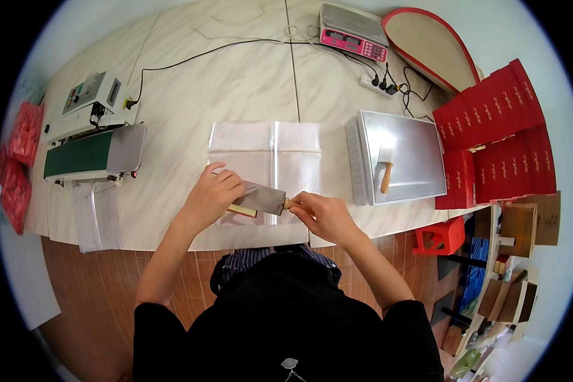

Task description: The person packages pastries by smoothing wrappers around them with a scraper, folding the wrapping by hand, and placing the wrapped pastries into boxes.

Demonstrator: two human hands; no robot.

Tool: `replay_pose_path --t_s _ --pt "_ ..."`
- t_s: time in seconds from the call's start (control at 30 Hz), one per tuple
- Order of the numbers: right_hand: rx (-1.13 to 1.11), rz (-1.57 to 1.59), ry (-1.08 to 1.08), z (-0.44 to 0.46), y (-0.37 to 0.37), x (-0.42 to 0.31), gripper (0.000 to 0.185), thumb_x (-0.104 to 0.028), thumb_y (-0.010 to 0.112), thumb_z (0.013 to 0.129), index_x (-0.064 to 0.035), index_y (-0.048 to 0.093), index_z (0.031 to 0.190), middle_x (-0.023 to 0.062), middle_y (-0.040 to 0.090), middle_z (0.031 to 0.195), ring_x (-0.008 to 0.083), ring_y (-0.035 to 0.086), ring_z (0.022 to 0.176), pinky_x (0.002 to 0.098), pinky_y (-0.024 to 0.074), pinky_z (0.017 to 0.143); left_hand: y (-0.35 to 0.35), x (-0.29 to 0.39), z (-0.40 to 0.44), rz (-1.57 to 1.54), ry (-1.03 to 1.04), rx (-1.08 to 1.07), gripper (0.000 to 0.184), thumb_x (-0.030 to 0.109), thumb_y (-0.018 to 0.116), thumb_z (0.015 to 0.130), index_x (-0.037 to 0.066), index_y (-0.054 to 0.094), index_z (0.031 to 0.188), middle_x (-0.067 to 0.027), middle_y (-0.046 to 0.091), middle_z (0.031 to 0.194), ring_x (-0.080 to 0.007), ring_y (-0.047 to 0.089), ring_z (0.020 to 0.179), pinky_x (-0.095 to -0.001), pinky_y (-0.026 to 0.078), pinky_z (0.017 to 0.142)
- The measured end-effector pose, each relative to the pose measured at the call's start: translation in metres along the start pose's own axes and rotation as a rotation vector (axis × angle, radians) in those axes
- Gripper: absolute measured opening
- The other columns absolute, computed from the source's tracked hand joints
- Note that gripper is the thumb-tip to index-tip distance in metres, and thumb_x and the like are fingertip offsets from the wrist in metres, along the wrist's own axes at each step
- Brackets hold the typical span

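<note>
A metal scraper with a short wooden handle lies across a clear plastic bag at the table's front. My right hand has its fingers pinched round the scraper's handle. At the blade's other end is my left hand, fingers bent over the clear plastic there; what it grips is partly hidden. A yellow strip with a dark edge shows just below the blade, beside my left hand. Under both hands, clear plastic sheets lie flat on the marbled table.
A sealing machine stands at the left, with plastic bags below it. To the right, a grey box bears a wooden-handled scraper. Behind are a pink scale, red boxes and cables.
</note>
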State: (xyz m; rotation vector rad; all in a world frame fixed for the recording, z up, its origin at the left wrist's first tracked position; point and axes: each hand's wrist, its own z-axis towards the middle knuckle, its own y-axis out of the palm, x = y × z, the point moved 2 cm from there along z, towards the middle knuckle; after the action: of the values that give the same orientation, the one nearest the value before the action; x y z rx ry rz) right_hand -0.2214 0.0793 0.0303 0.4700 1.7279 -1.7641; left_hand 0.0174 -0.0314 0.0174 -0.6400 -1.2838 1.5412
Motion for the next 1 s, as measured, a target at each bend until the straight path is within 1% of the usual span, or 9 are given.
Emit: replay_pose_path --t_s 0.1,0.17,0.3,0.43,0.57,0.7,0.83,0.9,1.0 --pt "0.011 0.049 -0.002 -0.007 -0.003 0.005 0.02 -0.029 0.064 0.093 -0.0089 0.063 0.094 0.0075 0.067 0.076 0.0294 0.064 0.064 0.038 0.048 0.055 -0.011 -0.001 -0.005 -0.072 -0.065 -0.121 0.015 0.012 0.066 0.081 0.01 0.063 0.096 -0.0028 0.062 0.101 -0.0206 0.058 0.108 -0.0454 0.035 0.107" --pt "-0.003 0.075 0.012 -0.016 -0.013 0.01 0.021 -0.029 0.065 0.092 -0.008 0.066 0.097 0.0089 0.068 0.078 0.0301 0.065 0.066 0.0371 0.0495 0.057 -0.031 -0.006 -0.014 -0.02 -0.364 0.04 0.044 0.024 0.068 0.084 0.008 0.058 0.124 -0.0098 0.058 0.126 -0.0277 0.05 0.126 -0.0468 0.03 0.112" --pt "0.159 0.265 0.393 -0.06 -0.063 0.041 0.021 -0.02 0.066 0.094 -0.001 0.068 0.103 0.0106 0.067 0.074 0.0148 0.061 0.063 0.0282 0.0488 0.061 -0.036 -0.033 -0.066 -0.295 -0.661 0.2 0.08 0.037 0.073 0.082 0.006 0.038 0.147 -0.0132 0.044 0.147 -0.0321 0.038 0.138 -0.0477 0.023 0.116" --pt "0.667 0.132 0.635 -0.098 -0.094 0.132 0.028 -0.025 0.059 0.097 0.0016 0.065 0.099 0.0053 0.056 0.063 0.0104 0.049 0.058 0.0275 0.0406 0.055 0.02 -0.044 -0.102 -0.741 -0.683 0.115 0.097 0.026 0.08 0.075 0.008 0.025 0.153 -0.0133 0.038 0.152 -0.0293 0.034 0.142 -0.0419 0.024 0.117" --pt "0.836 -0.081 0.963 -0.135 -0.086 0.25 0.037 -0.033 0.051 0.1 0.0023 0.06 0.106 0.0179 0.068 0.09 0.0299 0.066 0.083 0.0392 0.0503 0.074 0.056 -0.047 -0.095 -0.913 -0.717 -0.086 0.112 0.001 0.08 0.067 0.012 0.013 0.157 -0.0135 0.032 0.156 -0.0272 0.031 0.144 -0.0399 0.027 0.116" --pt "0.87 0.085 1.105 -0.143 -0.059 0.305 0.041 -0.035 0.048 0.1 0.0027 0.057 0.112 0.0238 0.067 0.103 0.0391 0.064 0.098 0.046 0.0491 0.086 0.056 -0.049 -0.072 -1.124 -0.757 -0.146 0.106 -0.01 0.082 0.064 0.008 0.025 0.152 -0.0089 0.048 0.139 -0.02 0.048 0.128 -0.0335 0.043 0.103" --pt "0.814 0.101 1.211 -0.149 -0.036 0.308 0.041 -0.033 0.05 0.098 0.0029 0.055 0.118 0.0238 0.065 0.108 0.0399 0.063 0.1 0.0483 0.0481 0.087 0.045 -0.048 -0.054 -1.041 -0.729 -0.135 0.092 -0.002 0.084 0.068 0.005 0.033 0.144 -0.007 0.054 0.125 -0.0199 0.054 0.119 -0.0327 0.046 0.099" --pt "0.859 -0.44 1.053 -0.14 -0.027 0.271 0.037 -0.024 0.055 0.094 0.003 0.054 0.12 0.0215 0.063 0.11 0.0394 0.06 0.102 0.0476 0.047 0.088 0.051 -0.047 -0.049 -0.921 -0.646 -0.075 0.084 0.01 0.087 0.07 0.003 0.036 0.136 -0.0095 0.056 0.123 -0.0207 0.055 0.117 -0.0335 0.046 0.099" --pt "0.958 -0.369 0.631 -0.112 -0.014 0.191 0.034 -0.012 0.058 0.091 0.0032 0.055 0.121 0.0188 0.062 0.107 0.0366 0.058 0.1 0.0444 0.0462 0.089 0.077 -0.041 -0.042 -0.986 -0.66 0.041 0.08 0.009 0.085 0.073 0.003 0.034 0.135 -0.0093 0.053 0.127 -0.0176 0.05 0.122 -0.0339 0.044 0.101"
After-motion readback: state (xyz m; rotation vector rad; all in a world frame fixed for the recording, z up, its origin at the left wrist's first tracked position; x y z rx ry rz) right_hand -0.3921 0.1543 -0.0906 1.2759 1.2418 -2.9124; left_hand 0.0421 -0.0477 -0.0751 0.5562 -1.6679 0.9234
